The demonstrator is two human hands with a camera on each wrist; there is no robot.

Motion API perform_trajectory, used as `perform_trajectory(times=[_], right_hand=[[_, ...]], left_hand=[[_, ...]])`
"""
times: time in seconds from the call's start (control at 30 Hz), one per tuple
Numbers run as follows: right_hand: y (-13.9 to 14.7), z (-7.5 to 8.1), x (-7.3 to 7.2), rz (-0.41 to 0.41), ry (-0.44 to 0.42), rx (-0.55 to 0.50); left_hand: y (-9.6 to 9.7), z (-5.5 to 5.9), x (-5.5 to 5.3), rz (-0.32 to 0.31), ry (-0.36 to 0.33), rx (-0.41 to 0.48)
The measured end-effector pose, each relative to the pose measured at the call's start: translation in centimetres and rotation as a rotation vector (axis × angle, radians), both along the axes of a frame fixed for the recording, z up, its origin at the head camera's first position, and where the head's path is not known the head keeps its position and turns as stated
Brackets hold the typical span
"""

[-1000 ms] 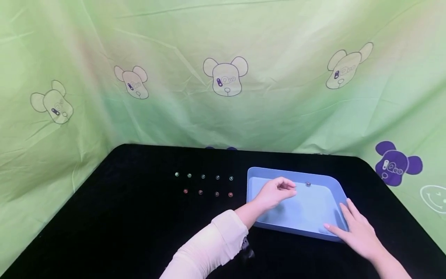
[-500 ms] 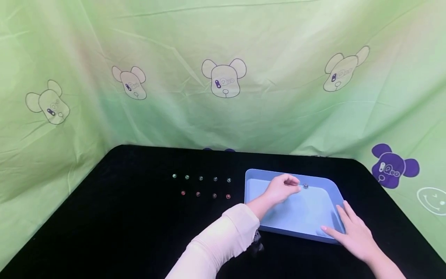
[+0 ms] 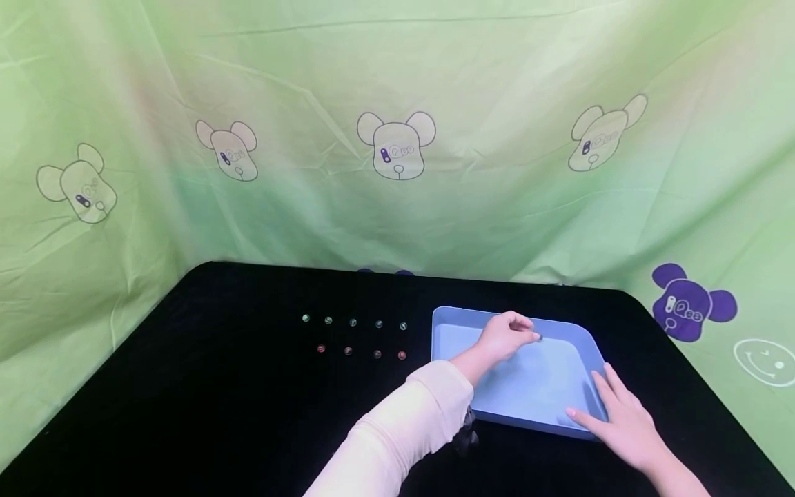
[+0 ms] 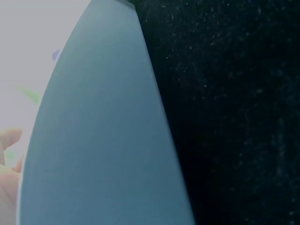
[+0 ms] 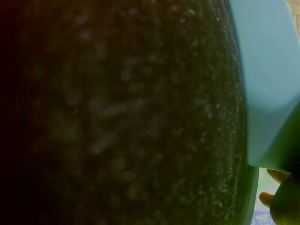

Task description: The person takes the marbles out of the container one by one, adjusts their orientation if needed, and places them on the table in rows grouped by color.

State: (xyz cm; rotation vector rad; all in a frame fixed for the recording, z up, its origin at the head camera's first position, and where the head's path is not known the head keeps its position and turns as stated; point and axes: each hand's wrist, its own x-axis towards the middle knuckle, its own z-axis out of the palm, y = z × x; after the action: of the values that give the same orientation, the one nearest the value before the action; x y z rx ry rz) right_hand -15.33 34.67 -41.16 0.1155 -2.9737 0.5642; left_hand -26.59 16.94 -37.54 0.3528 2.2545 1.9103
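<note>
Only the head view shows left hand [image 3: 504, 336] apparently pinching marble [image 3: 539, 337].

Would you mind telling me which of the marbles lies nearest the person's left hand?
The marble inside the blue tray, right at the fingertips of the left hand. Every other marble sits in the two rows on the black cloth, left of the tray.

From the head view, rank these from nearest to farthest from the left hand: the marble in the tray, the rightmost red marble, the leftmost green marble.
1. Marble in the tray: at the left hand's fingertips.
2. Rightmost red marble: on the black cloth, left of the tray.
3. Leftmost green marble: far-left end of the back row.
</note>
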Motion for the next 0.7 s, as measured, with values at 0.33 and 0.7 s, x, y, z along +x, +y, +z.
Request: perform_trajectory(times=[0.33,0.7], right_hand=[[0.2,-0.2,0.2,-0.011,0.002,0.004],[0.1,-0.1,0.1,0.0,0.028,0.007]], left_hand=[[1.4,-0.7,-0.2,-0.013,0.057,-0.07],[2.2,-1.4,-1.0,0.028,0.074,-0.167]])
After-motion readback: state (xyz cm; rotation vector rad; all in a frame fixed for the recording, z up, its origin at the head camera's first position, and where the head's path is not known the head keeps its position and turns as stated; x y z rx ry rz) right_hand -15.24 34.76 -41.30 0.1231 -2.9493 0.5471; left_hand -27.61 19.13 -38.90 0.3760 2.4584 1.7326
